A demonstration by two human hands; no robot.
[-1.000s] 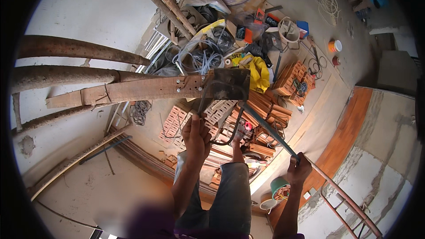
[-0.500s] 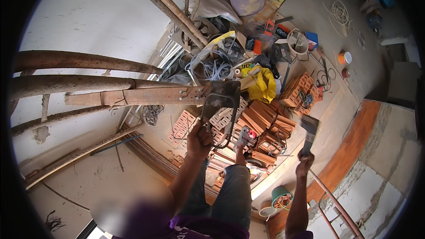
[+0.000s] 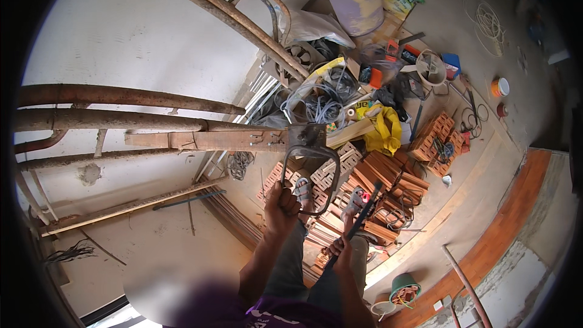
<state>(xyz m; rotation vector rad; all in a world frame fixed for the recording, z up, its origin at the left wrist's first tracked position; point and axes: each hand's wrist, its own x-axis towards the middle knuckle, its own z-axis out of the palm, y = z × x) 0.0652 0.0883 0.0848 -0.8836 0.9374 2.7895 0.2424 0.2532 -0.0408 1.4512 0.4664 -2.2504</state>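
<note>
My left hand (image 3: 280,209) is closed round the lower left side of a looped dark metal bar (image 3: 337,173). The loop hangs from a dark metal plate (image 3: 306,134) at the right end of a wooden plank (image 3: 212,140), where several nails stick out near the plate. Down in front of my legs, my right hand (image 3: 340,250) grips the handle of a dark hatchet-like tool (image 3: 366,211). The tool slants up to the right, its head seen nearly edge-on and apart from the plank.
Rusty scaffold pipes (image 3: 115,119) run beside the plank. Below lie hollow bricks (image 3: 437,140), stacked reddish strips (image 3: 376,176), tangled clear hose (image 3: 319,106) and a yellow bag (image 3: 384,130). Buckets stand to the right, including a green one (image 3: 404,288).
My right hand has swung from the far right in toward my body, bringing the tool down. My left hand keeps its hold on the loop. The whole view has shifted slightly.
</note>
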